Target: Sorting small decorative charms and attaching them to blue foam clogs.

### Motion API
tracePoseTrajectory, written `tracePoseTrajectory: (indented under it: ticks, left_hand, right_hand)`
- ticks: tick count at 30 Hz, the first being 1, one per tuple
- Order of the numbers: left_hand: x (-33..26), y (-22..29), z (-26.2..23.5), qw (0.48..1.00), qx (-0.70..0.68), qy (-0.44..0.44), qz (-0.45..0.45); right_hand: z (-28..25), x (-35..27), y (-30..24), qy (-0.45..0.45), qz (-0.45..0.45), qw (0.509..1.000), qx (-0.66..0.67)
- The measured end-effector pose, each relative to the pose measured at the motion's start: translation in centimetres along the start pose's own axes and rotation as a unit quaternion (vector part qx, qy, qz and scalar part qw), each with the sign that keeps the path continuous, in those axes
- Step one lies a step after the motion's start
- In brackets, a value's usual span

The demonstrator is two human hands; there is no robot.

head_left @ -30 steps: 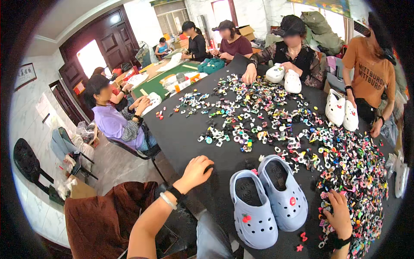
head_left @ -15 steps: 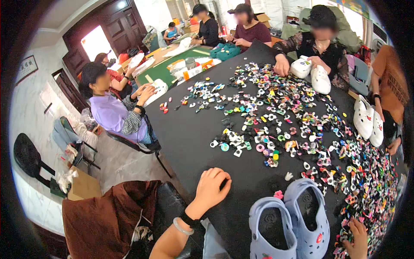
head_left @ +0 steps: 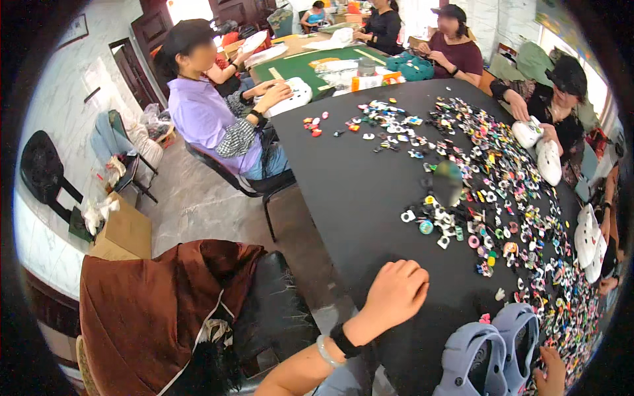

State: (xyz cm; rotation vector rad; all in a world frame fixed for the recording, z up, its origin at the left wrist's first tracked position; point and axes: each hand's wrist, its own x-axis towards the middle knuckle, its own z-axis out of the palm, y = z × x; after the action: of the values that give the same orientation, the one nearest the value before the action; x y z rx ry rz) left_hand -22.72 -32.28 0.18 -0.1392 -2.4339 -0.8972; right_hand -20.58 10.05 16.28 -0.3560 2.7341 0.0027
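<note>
Over the near edge of the black table, my left hand rests with its fingers curled in and nothing visible in them. Its wrist wears a black band and a pale bangle. A pair of lavender-blue clogs stands at the lower right, the left clog partly in front of the right clog. Beyond them, at the lower right, my right hand is beside the heap of small colourful shoe charms. Its thumb and forefinger look apart; the other fingers are hidden. A pink charm lies behind the clogs.
Charms spread along the table's right side. Across it, a person in black lace handles white clogs; more white clogs are at the right. A person in purple sits at the left. A chair with brown cloth stands near me.
The view has swung left, so the table and clogs appear farther right. My left hand stays by the table edge, fingers curled. My right hand remains by the charms.
</note>
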Motion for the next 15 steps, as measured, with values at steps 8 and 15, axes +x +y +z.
tracePoseTrajectory:
  ticks: [8,15]
  left_hand:
    - [0.1,-0.7,0.0,0.999,-0.034,0.021,-0.005]
    - [0.5,-0.1,-0.6,1.0,-0.01,0.003,-0.006]
  right_hand:
    - [1.2,8.3,3.9,0.048,-0.036,0.988,0.144]
    - [0.1,13.0,-1.2,0.112,-0.193,0.973,0.068]
